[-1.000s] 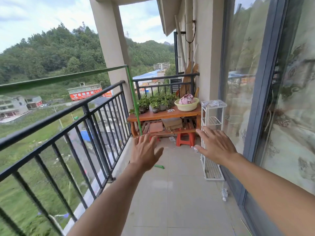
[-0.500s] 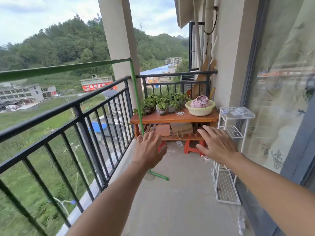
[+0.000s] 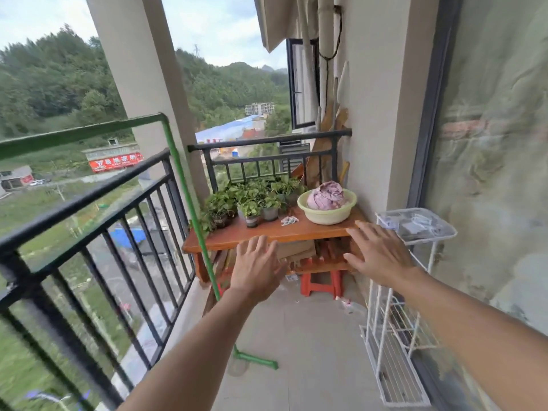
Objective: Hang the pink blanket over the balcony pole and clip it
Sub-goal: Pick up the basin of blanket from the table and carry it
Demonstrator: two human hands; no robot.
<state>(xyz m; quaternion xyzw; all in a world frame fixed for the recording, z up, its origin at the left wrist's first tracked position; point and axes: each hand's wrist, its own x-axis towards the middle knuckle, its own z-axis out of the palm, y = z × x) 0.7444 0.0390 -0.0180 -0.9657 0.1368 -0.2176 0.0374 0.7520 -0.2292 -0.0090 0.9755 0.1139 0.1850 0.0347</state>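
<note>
On a narrow tiled balcony, my left hand (image 3: 256, 268) and my right hand (image 3: 378, 256) are stretched forward side by side, palms down. The fingers are straight and spread, and neither hand holds anything. Both point toward the orange-brown wooden worktop (image 3: 267, 232) at the far end. I cannot tell whether the right fingertips reach its front corner.

The pink blanket (image 3: 326, 197) lies bundled in a pale yellow-green plastic basin (image 3: 326, 216), which stands on the right end of the worktop, beyond my right hand and apart from both hands. A row of small green potted plants (image 3: 252, 200) fills the worktop's left and back. Between the plants and the basin lies a small crumpled pale item (image 3: 289, 220), too blurred for me to identify.

The green metal balcony pole (image 3: 80, 134) runs bare along the left, above the black metal railing (image 3: 89, 197), and bends down at the column to a foot on the floor. A red plastic stool (image 3: 320, 284) sits under the worktop. A white wire rack (image 3: 397, 321) stands just right of my right hand, against the grey-framed glass door (image 3: 489, 173).
</note>
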